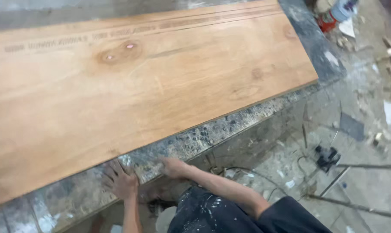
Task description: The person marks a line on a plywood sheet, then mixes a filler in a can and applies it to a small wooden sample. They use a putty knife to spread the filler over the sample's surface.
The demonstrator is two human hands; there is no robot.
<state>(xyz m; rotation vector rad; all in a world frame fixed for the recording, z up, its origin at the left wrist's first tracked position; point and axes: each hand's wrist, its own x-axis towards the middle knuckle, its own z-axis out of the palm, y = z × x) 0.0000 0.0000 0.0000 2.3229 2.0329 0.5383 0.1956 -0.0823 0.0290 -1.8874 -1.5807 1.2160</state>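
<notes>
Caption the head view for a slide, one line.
Both hands, left and right, rest on the paint-spattered bench edge beside a large wood panel.

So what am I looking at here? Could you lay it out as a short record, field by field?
Setting: workshop, seen from above
Main thing: large wooden board lying flat on a paint-stained workbench
Left hand: flat on the bench edge, fingers spread, just short of the board
Right hand: on the bench edge, holding nothing visible
Clothing: dark, paint-spattered trousers
Floor: dusty, with scraps and metal rods
Far corner: red and white container
</notes>
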